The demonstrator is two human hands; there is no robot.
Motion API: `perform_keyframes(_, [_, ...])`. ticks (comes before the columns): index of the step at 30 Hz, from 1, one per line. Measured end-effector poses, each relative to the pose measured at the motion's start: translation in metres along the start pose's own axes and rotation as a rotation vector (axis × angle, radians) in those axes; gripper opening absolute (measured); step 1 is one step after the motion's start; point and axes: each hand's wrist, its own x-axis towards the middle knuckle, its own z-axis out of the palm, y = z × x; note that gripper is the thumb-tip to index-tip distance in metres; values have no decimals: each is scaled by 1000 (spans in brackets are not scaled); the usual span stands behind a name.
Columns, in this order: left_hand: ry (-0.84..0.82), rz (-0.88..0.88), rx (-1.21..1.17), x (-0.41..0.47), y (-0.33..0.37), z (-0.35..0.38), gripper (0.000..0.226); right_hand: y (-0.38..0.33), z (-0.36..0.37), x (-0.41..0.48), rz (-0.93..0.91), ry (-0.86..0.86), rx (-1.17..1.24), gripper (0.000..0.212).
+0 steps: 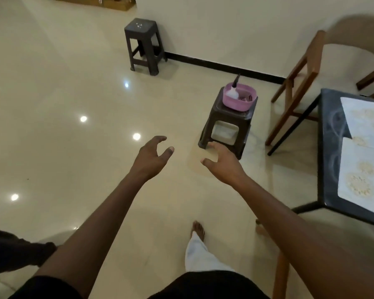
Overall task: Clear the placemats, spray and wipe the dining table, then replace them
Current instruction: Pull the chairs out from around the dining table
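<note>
The dark table (330, 160) stands to the right of the right hand (221, 162), carrying two pale placemats (363, 169) at its edge. Just beyond that hand, a brown stool (225, 124) bears a pink tub (240, 100) holding a spray bottle (233, 90). Both hands, the left hand (153, 155) included, hang spread and empty over the floor (63, 137).

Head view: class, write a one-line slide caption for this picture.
Both empty hands, left and right, reach toward a pink tub on a dark stool; placemats lie on the dining table.

Home dining room: table (330, 147), chair (298, 83)
</note>
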Motion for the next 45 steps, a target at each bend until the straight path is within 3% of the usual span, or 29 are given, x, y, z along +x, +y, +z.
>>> perform_keyframes(14, [63,17,-31,351,24,-59,51,-111,-60,352,-74,-31,-24,66])
perform_keyframes(24, [-91,149,46,651,64,-94,52,-154,-115,594,100,122,78,66])
perform_keyframes(36, [-271,343,98,971,190,-8,50,-118,-237,863,234,334,191,67])
perform_keyframes(45, [-473,498,102,1175,320,92,46,-68,-367,998,398,524,278,67])
